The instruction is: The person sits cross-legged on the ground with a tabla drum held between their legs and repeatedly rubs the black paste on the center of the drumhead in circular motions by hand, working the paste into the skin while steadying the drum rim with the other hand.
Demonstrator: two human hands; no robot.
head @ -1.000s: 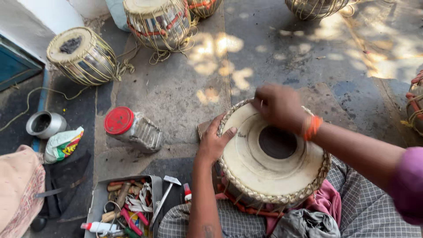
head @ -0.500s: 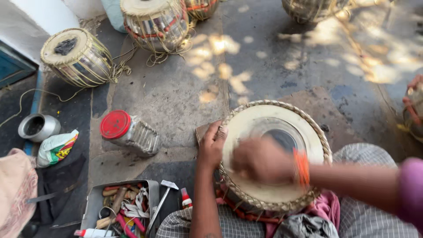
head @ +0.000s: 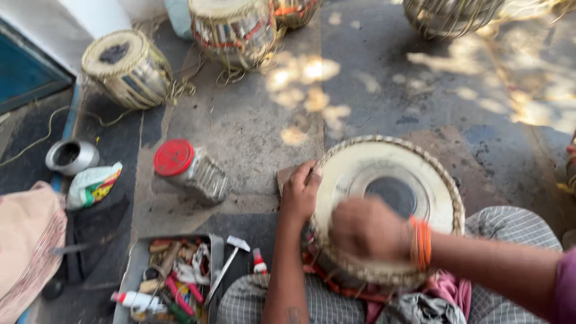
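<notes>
Drum [head: 384,180] is resting in a lap, left hand [head: 300,191] gripping its rim, blurred right hand [head: 367,228] fisted over its skin.

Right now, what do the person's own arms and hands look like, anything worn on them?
Both hands are bare, no gloves. The right hand is motion-blurred, with orange thread bands wrapped at the wrist and a purple sleeve higher up the arm. The left hand and forearm are uncovered, with a small dark mark low on the forearm.

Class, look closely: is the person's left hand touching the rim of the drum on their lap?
Touching. The head view shows the left hand with its fingers laid directly against the woven rim of the drum, no gap between.
</notes>
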